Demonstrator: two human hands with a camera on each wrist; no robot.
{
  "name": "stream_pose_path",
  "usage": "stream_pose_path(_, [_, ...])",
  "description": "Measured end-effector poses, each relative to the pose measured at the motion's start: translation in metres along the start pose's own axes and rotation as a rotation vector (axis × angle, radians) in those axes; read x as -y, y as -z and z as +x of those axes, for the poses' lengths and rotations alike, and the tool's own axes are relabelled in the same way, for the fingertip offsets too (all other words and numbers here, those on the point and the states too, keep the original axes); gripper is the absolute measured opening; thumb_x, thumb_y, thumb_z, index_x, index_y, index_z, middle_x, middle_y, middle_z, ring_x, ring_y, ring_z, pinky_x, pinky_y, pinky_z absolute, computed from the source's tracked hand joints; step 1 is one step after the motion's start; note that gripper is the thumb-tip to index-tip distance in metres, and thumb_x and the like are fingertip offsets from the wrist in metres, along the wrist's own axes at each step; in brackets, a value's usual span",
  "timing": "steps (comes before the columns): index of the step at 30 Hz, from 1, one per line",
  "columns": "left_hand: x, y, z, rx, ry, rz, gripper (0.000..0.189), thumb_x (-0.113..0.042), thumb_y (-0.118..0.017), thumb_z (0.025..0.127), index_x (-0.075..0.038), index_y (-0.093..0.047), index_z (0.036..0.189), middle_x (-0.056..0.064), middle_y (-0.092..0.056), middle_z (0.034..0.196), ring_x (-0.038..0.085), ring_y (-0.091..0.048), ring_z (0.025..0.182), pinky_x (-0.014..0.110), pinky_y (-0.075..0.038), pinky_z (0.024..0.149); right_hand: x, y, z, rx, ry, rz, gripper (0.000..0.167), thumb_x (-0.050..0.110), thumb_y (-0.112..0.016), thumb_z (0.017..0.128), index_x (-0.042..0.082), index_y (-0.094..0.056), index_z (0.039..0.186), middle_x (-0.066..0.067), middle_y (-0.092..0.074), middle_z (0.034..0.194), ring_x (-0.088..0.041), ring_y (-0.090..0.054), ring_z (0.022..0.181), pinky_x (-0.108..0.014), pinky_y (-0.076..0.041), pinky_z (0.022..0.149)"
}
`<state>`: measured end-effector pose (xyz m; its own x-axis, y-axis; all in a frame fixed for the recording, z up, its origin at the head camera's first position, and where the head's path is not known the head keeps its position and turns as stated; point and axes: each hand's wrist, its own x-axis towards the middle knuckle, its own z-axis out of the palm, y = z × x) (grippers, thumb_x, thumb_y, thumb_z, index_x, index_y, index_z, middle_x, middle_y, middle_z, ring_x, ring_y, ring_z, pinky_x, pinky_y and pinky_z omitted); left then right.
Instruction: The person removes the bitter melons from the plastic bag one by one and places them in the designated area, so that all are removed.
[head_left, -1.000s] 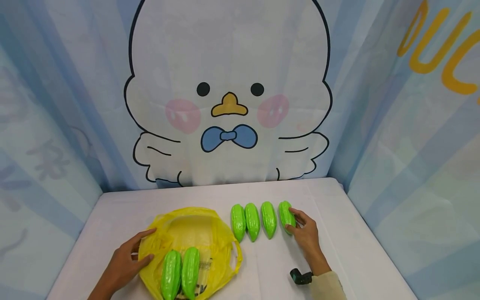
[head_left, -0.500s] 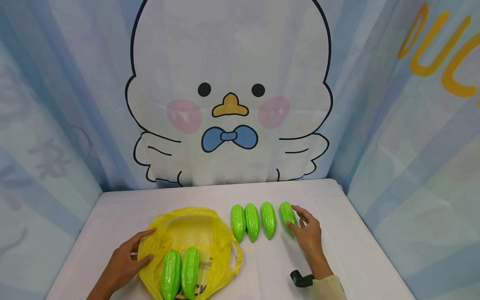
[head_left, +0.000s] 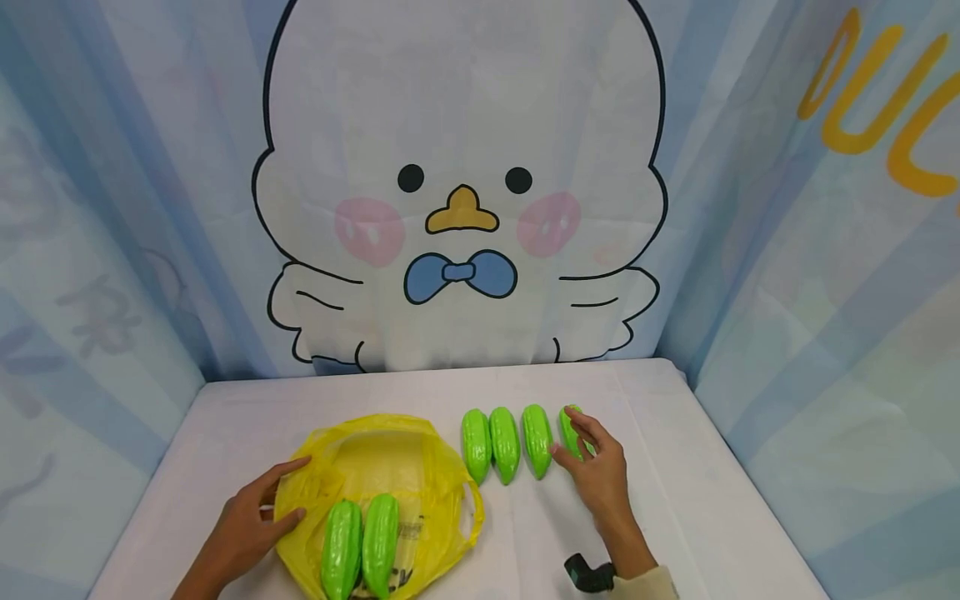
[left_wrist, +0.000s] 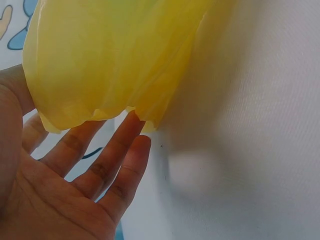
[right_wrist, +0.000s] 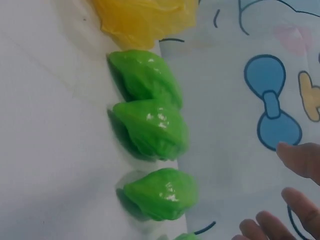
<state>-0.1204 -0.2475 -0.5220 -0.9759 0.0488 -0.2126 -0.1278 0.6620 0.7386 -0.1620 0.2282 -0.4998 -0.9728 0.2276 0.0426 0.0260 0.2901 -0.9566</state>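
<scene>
A yellow plastic bag (head_left: 405, 429) lies with its mouth spread. Two glossy, bumpy green vegetables that look like toy bitter melons (head_left: 341, 546) lie on it. At its left side my left hand (head_left: 243, 525) has thumb and fingers spread apart, the fingertips against the plastic; in the left wrist view the yellow bag (left_wrist: 115, 60) hides some fingertips. Several more bitter melons (head_left: 505, 446) stand in a row right of the bag. My right hand (head_left: 600, 475) hovers at the rightmost bitter melon (head_left: 567, 429), partly covering it, thumb beside its left neighbour, fingers spread and holding nothing.
The bag's looped handle (head_left: 474, 517) reaches right, near the row. A white-covered table (head_left: 712, 500) carries everything. Curtains printed with a cartoon duck (head_left: 457, 325) enclose its back and sides. A small black device (head_left: 588, 573) sits at my right wrist.
My right hand let go of the rightmost bitter melon, drew off to its right, then shifted left across it. The left hand and bag look the same.
</scene>
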Motion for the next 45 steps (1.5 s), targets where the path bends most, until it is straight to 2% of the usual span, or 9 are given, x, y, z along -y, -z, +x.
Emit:
stream_pose_path(4, [-0.001,0.000,0.000,0.003,0.003,-0.006,0.074,-0.027,-0.081,0.095,-0.016,-0.047,0.160,0.033,-0.052,0.154,0.032,-0.070,0.116,0.046,-0.065,0.092,0.003,-0.010,-0.007,0.012,0.014,0.029,0.065,-0.002,-0.083,0.087,0.012,-0.063,0.147,-0.007,-0.056,0.157,-0.026,-0.051,0.149,-0.035,-0.041,0.122])
stream_pose_path(10, [-0.001,-0.001,-0.001,0.002,0.005,-0.011,0.074,-0.028,-0.081,0.095,-0.016,-0.047,0.160,0.034,-0.052,0.154,0.032,-0.070,0.117,0.045,-0.065,0.092,0.010,-0.023,-0.019,0.055,0.060,0.063,0.065,-0.003,-0.084,0.085,0.011,-0.064,0.146,-0.009,-0.057,0.157,-0.029,-0.052,0.148,-0.040,-0.042,0.123])
stream_pose_path(16, [-0.001,-0.001,-0.001,0.001,0.019,-0.007,0.074,-0.031,-0.080,0.095,-0.016,-0.047,0.160,0.034,-0.052,0.155,0.031,-0.070,0.116,0.045,-0.066,0.092,0.018,-0.037,-0.029,0.103,0.060,0.085,0.065,-0.002,-0.084,0.086,0.014,-0.064,0.146,-0.005,-0.059,0.156,-0.027,-0.055,0.146,-0.042,-0.043,0.123])
stream_pose_path(22, [0.001,-0.001,-0.002,-0.003,0.004,-0.012,0.074,-0.033,-0.081,0.095,-0.016,-0.048,0.159,0.034,-0.051,0.155,0.032,-0.071,0.116,0.045,-0.066,0.091,0.023,-0.051,-0.035,0.150,0.068,0.085,0.065,0.000,-0.086,0.085,0.016,-0.065,0.144,-0.003,-0.063,0.152,-0.028,-0.059,0.142,-0.048,-0.044,0.122])
stream_pose_path(29, [0.002,-0.002,-0.002,-0.009,-0.007,-0.006,0.073,-0.033,-0.080,0.095,-0.015,-0.048,0.159,0.034,-0.051,0.156,0.031,-0.071,0.115,0.043,-0.066,0.090,0.027,-0.063,-0.043,0.204,0.076,0.073,0.062,0.008,-0.087,0.086,0.018,-0.066,0.143,-0.008,-0.065,0.149,-0.029,-0.061,0.140,-0.052,-0.045,0.121])
stream_pose_path(35, [-0.001,-0.002,-0.003,-0.004,-0.015,-0.007,0.074,-0.033,-0.080,0.096,-0.014,-0.048,0.159,0.035,-0.050,0.155,0.032,-0.072,0.115,0.042,-0.067,0.089,0.031,-0.074,-0.049,0.251,0.051,0.097,0.062,0.005,-0.086,0.087,0.017,-0.065,0.144,-0.014,-0.064,0.149,-0.029,-0.059,0.141,-0.048,-0.044,0.122])
stream_pose_path(45, [-0.002,-0.001,-0.002,-0.002,-0.012,-0.007,0.074,-0.031,-0.080,0.096,-0.013,-0.047,0.159,0.036,-0.052,0.153,0.031,-0.072,0.113,0.043,-0.067,0.089,0.037,-0.094,-0.063,0.344,0.077,0.114,0.061,0.011,-0.086,0.088,0.022,-0.065,0.144,-0.005,-0.064,0.150,-0.028,-0.058,0.142,-0.050,-0.044,0.123])
